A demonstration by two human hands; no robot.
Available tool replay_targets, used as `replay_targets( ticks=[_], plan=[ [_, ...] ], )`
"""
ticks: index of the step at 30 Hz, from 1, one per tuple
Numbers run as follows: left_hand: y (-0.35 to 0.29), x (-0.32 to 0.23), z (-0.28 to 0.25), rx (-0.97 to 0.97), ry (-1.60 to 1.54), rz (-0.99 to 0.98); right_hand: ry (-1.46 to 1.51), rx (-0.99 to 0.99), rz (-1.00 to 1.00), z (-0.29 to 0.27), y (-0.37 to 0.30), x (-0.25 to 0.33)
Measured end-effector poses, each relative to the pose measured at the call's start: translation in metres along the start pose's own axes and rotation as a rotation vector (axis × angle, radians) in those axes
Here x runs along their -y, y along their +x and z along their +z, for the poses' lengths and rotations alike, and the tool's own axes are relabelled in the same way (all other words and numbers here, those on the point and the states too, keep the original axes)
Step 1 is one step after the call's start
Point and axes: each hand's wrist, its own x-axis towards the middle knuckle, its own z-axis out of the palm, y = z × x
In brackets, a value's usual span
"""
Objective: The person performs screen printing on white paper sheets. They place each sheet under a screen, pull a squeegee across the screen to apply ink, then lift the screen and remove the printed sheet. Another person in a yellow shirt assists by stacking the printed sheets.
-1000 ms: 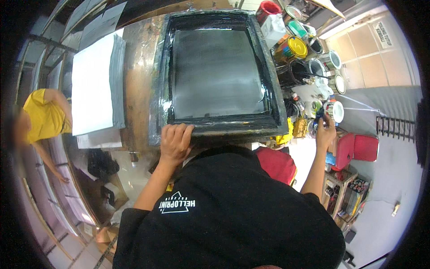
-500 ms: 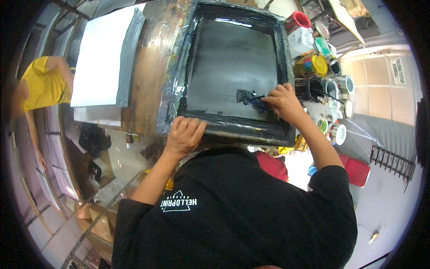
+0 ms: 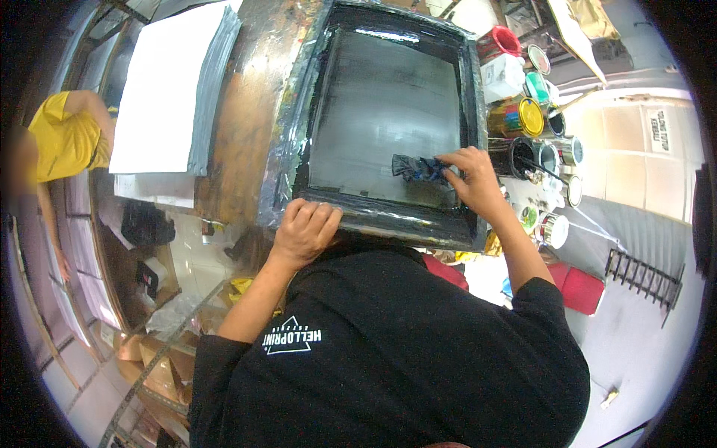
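A silk-screen frame (image 3: 299, 142) with black-stained sides lies on the worktable, its grey mesh (image 3: 385, 104) stretched inside. My left hand (image 3: 308, 230) grips the near edge of the frame at its left part, fingers curled over the rim. Over the lower right of the mesh, my right hand (image 3: 474, 179) pinches a crumpled dark rag (image 3: 418, 169) stained with ink. The rag rests on the mesh; part of it is hidden under my fingers.
Left of the frame, a tall stack of white sheets (image 3: 168, 89) stands on the wooden table (image 3: 243, 112). Ink cans, among them a yellow one (image 3: 515, 117) and a red one (image 3: 499, 42), crowd the right side. A person in a yellow shirt (image 3: 71, 142) stands far left.
My right hand has shifted slightly, and the rag looks more bunched under its fingers. My left hand keeps its hold on the frame. The whole view has tilted a little.
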Motion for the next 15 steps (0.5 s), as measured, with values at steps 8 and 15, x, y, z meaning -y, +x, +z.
replay_targets(
  ticks=[8, 15],
  plan=[
    [0.004, 0.003, -0.004, -0.029, 0.001, 0.031, -0.295, 0.179, -0.217, 0.033, 0.029, 0.004],
    [0.004, 0.003, -0.001, -0.052, -0.021, 0.026, -0.400, 0.258, -0.207, 0.034, 0.028, 0.010]
  ],
)
